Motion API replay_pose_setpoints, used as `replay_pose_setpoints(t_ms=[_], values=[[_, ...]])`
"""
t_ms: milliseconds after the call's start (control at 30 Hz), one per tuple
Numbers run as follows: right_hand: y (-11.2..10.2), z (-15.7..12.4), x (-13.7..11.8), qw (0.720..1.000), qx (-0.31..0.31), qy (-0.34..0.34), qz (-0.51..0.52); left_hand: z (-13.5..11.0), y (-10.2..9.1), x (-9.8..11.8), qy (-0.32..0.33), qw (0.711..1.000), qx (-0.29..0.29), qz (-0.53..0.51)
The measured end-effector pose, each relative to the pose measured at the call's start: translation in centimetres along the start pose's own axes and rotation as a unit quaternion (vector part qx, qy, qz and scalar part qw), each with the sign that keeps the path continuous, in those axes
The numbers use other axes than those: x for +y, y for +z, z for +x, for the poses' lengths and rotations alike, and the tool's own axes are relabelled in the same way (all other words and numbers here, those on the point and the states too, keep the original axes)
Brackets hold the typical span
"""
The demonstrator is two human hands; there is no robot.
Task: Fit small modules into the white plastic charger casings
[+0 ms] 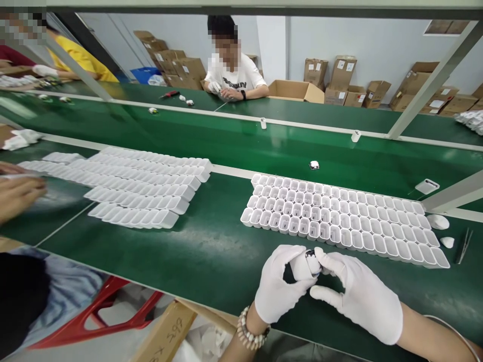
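My left hand (277, 286), in a white glove and with a beaded bracelet at the wrist, is closed around a small white plastic casing (301, 266). Dark parts show at the casing's right end. My right hand (364, 291), gloved too, has its fingertips at that same end, with the thumb below it; what exactly they pinch there is partly hidden. Just beyond both hands stand rows of open white plastic casings (379, 241), set close together. Some of these have small dark slots visible inside.
More casings in rows (143, 188) lie to the left, near a co-worker's blurred hand (18, 196). Tweezers (463, 246) and small white pieces (447, 242) lie at the right. Across the bench sits another person (237, 75). A cardboard box (166, 332) stands below the front edge.
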State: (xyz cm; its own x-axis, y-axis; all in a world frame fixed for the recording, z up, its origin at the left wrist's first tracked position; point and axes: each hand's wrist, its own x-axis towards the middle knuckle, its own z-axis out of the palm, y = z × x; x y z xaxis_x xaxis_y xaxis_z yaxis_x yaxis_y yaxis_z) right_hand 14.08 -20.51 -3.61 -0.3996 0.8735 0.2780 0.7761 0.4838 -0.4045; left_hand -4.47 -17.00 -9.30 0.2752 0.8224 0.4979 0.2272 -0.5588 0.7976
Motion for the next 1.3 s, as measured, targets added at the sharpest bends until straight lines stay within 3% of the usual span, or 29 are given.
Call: replay_pose_setpoints(t_ms=[133, 267, 400, 600, 767, 867, 1000, 1133, 1300], values=[[0.4, 0.7, -0.8, 0.999, 0.046, -0.016, -0.002, -0.4, 0.6, -0.1, 0.029, 0.999, 0.013, 0.027], [1.3, 1.1, -1.3, 0.991, 0.105, -0.04, -0.077, -0.6, 1.0, -0.1, 0.041, 0.998, 0.018, 0.035], [2.1, 1.0, -1.2, 0.987, 0.112, -0.049, -0.105, -0.8, 1.0, -0.1, 0.032, 0.998, 0.018, 0.059], [2.6, 0.6, -1.0, 0.992, 0.072, -0.048, -0.095, -0.9, 1.0, -0.4, 0.045, 0.994, 0.032, 0.095], [1.8, 0.7, -0.7, 0.999, -0.024, 0.017, -0.022, -0.9, 1.2, -0.7, 0.063, 0.993, 0.017, 0.098], [0.9, 0.8, 0.1, 0.997, -0.046, 0.046, 0.044, -0.9, 1.1, -0.7, 0.066, 0.991, -0.008, 0.113], [-0.2, 0.8, 1.0, 0.995, -0.036, 0.002, 0.096, -1.1, 0.9, -1.1, 0.13, 0.982, -0.056, 0.125], [-0.5, 1.1, 0.8, 0.983, -0.103, -0.033, 0.146, -1.5, 0.7, -1.4, 0.181, 0.966, -0.043, 0.179], [0.6, 1.2, 0.8, 0.958, -0.162, 0.017, 0.235, -0.9, 0.5, -0.8, 0.184, 0.971, -0.065, 0.137]])
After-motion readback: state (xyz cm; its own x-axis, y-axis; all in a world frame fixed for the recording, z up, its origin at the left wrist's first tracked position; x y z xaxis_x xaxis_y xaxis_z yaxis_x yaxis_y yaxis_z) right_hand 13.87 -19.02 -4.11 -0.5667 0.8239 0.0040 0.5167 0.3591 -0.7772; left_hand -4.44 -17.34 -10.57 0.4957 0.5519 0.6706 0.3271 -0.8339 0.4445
